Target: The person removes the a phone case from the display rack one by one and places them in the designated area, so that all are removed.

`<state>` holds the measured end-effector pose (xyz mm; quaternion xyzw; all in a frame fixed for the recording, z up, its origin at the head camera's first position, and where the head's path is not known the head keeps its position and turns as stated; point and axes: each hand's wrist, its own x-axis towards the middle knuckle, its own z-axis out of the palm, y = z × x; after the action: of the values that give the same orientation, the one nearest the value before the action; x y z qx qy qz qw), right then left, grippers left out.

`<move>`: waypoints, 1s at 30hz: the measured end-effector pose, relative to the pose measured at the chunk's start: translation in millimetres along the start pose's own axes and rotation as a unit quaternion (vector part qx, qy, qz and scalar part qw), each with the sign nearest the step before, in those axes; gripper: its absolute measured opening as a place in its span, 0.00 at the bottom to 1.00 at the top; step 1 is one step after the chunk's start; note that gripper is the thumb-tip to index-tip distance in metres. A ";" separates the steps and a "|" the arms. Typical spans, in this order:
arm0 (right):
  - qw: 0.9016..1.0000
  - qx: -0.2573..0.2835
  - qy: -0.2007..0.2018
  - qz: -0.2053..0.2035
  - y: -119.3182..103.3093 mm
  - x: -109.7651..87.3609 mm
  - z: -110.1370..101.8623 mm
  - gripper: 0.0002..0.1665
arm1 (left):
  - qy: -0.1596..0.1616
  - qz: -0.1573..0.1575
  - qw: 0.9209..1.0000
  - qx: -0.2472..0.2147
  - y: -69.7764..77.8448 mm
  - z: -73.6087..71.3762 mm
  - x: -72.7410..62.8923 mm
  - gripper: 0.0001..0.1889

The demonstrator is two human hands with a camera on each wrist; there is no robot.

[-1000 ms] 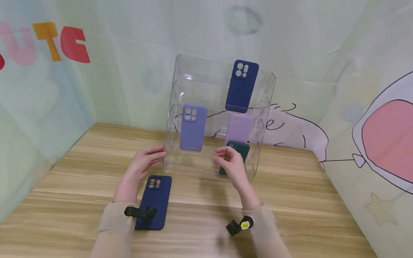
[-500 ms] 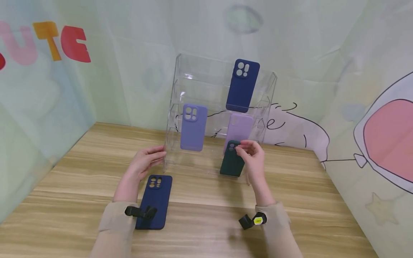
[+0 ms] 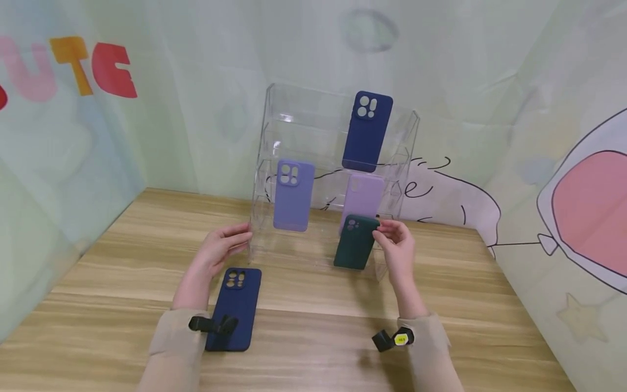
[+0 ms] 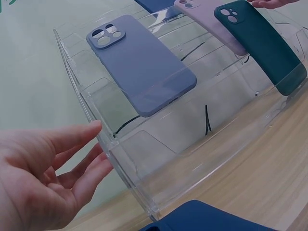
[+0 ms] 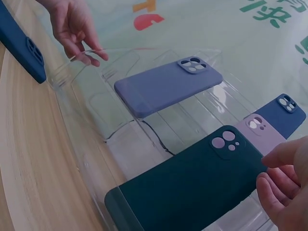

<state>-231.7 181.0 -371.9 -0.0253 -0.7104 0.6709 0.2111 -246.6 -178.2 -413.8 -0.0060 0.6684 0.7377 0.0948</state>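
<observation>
A clear tiered display stand [image 3: 294, 245] holds several phone cases. My left hand [image 3: 222, 245] rests its fairly straight fingers against the stand's left side; in the left wrist view the fingertips [image 4: 98, 127] lie right at the clear edge. A dark green phone case [image 3: 355, 242] leans in the lowest tier at the right. At its upper right edge, my right hand [image 3: 398, 247] pinches it between thumb and fingers. The right wrist view shows the thumb [image 5: 284, 154] at that edge, near the camera cutouts. A dark blue phone case [image 3: 237, 310] lies on the table beside my left forearm.
In the stand sit a lavender phone case [image 3: 294, 196] at left, a pink-lilac one [image 3: 364, 190] behind the green case, and a navy one [image 3: 367, 130] at the top right. Printed curtains [image 3: 196, 109] hang behind the wooden table [image 3: 303, 337].
My right hand has moved rightward across the green phone case, from its left side to its upper right edge. The green case stays in its tier. My left hand stays put.
</observation>
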 end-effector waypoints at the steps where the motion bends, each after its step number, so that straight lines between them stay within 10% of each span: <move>1: 1.000 -0.003 0.001 0.002 0.5 0.2 -1.0 0.14 | 0.001 0.000 1.000 0.000 -0.4 -0.2 -0.3 0.30; 30: 0.984 -0.175 0.021 -0.030 -0.2 -7.3 -0.8 0.19 | 0.008 -0.004 0.999 -0.040 0.8 0.0 -3.0 0.32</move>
<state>-224.7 179.4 -373.7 -0.0543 -0.8127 0.5290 0.2381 -243.7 -178.6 -412.6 -0.0188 0.6392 0.7632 0.0922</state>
